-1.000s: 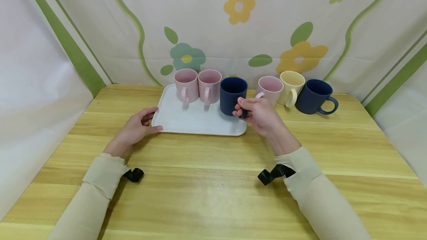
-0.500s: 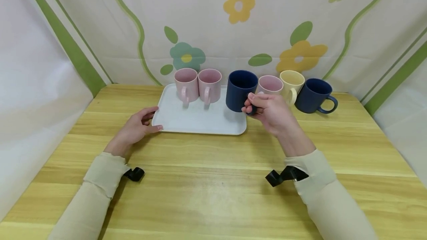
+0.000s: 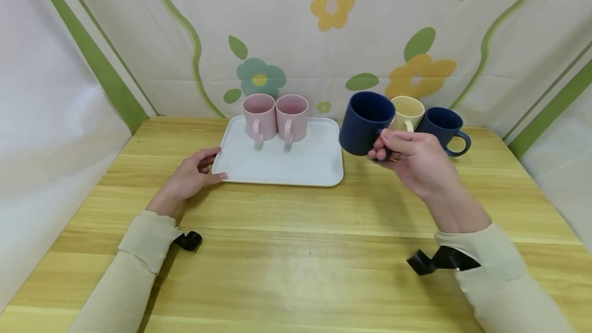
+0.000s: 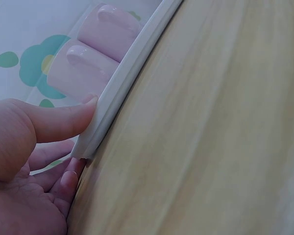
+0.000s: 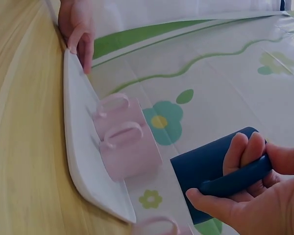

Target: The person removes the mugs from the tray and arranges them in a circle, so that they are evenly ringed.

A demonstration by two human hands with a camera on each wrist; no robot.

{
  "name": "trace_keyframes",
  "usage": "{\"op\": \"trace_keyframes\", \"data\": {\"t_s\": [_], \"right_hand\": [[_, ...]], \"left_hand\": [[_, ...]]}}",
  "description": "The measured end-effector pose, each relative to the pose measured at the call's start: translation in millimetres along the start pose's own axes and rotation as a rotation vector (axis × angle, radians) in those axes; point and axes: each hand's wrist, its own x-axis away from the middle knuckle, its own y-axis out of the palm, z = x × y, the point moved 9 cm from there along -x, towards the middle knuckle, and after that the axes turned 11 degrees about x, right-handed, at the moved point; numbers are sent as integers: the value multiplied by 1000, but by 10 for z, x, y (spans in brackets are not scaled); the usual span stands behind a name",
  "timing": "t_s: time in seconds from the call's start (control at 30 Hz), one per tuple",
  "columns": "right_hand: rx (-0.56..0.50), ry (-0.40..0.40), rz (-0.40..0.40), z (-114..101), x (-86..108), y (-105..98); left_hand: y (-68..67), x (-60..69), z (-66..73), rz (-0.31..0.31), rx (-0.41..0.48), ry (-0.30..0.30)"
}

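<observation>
My right hand (image 3: 416,161) grips a navy mug (image 3: 361,127) by its handle, fingers through the loop. The mug hangs tilted in the air just right of the white tray (image 3: 277,166). My left hand (image 3: 187,176) holds the tray's near left corner, thumb on the rim and fingers along the side, as the left wrist view shows of the thumb (image 4: 68,120). On the tray stand two pink mugs, the left one (image 3: 265,125) and the right one (image 3: 298,122), side by side with handles facing me.
Right of the tray stand a cream mug (image 3: 408,107) and a second navy mug (image 3: 439,122). Another pink mug (image 5: 159,226) is mostly hidden behind the held mug in the head view. A flowered cloth (image 3: 296,35) hangs behind the wooden table (image 3: 287,261).
The right hand has lifted the navy mug off the tray and carried it right, past the tray's edge, tilting it. My left hand stays at the tray corner.
</observation>
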Motion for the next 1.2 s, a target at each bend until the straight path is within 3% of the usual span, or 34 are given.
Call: {"op": "trace_keyframes", "data": {"t_s": [0.33,0.77,1.2], "right_hand": [[-61,-111,-44,-31,247,-494],[-162,-125,-61,123,453,-1029],[-165,-75,36,401,518,-1444]], "left_hand": [[-3,-21,-13,3,0,-16],[-13,-33,-38,6,9,-6],[-3,-21,-16,9,-3,-3]]}}
